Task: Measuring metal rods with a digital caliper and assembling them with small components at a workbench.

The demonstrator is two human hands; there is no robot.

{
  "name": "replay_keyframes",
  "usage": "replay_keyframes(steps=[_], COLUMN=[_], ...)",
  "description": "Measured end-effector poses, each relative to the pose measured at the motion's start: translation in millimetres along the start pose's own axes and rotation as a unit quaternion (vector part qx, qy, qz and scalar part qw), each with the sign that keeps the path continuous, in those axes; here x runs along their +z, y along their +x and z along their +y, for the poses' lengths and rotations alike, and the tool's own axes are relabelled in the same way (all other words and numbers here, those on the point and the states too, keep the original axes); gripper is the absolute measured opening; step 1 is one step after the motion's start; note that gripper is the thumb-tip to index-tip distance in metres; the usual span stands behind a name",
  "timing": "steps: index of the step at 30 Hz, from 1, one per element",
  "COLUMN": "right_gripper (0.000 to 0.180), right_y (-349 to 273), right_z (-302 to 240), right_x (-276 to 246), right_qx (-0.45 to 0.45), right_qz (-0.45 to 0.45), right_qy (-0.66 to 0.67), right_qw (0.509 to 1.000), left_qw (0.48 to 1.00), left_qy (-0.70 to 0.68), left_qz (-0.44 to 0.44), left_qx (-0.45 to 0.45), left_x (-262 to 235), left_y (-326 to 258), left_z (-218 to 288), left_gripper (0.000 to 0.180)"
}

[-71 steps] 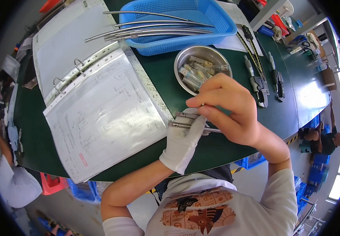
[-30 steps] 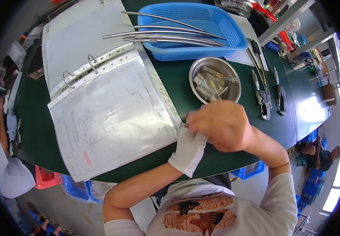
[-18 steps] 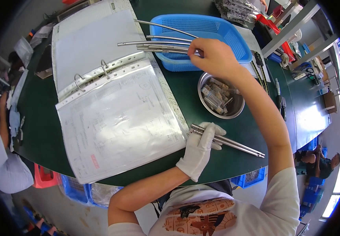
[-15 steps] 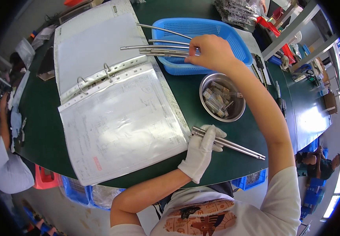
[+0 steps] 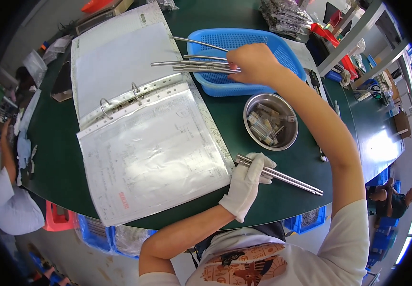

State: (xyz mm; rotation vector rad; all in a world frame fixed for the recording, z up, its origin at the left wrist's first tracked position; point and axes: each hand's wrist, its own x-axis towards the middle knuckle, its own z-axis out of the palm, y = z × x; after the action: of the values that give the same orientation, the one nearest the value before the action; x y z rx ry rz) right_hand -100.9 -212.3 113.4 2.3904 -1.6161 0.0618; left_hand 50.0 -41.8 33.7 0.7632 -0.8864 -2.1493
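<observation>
Two bundles of metal rods are lying on our green bench [image 5: 244,117], and each of our hands is sitting on one of them. Our right hand [image 5: 253,64], bare, is reaching out to about twelve o'clock and curling its fingers around the near ends of the long rods [image 5: 194,66] that are resting across the rim of the blue basket [image 5: 282,52]. Those rods are running roughly from nine o'clock to three o'clock, their free ends sticking out toward nine o'clock over the open ring binder [image 5: 139,124], so the hand is meeting them at their three o'clock end and the long axis is lying crosswise to our forearm. Whether the fingers are fully closed on them we cannot tell, as the back of the hand is covering the grip.

Our left hand [image 5: 249,183], in a white glove, is lying flat and loosely open on the shorter rods [image 5: 287,177] close in front of us, pressing rather than clasping; these are pointing from ten o'clock to four o'clock. Between the two bundles, at about one o'clock of the gloved hand, a round steel bowl [image 5: 289,138] is holding small metal parts. The right hand is plainly the nearer one to the basket
</observation>
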Motion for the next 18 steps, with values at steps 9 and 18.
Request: replay_keyframes(steps=[9, 18], right_gripper=[0.014, 0.021], right_y=[-8, -155], right_z=[12, -1], right_x=[-23, -87], right_qx=[-0.031, 0.258], right_qz=[0.06, 0.465], right_qy=[-0.077, 0.407], right_qw=[0.995, 0.743], left_qw=[1.0, 0.996], left_qy=[0.004, -0.07], left_qz=[-0.022, -0.047], left_qx=[-0.01, -0.027], left_x=[-3, -3], left_y=[3, 1], left_z=[1, 5], left_gripper=[0.032, 0.032])
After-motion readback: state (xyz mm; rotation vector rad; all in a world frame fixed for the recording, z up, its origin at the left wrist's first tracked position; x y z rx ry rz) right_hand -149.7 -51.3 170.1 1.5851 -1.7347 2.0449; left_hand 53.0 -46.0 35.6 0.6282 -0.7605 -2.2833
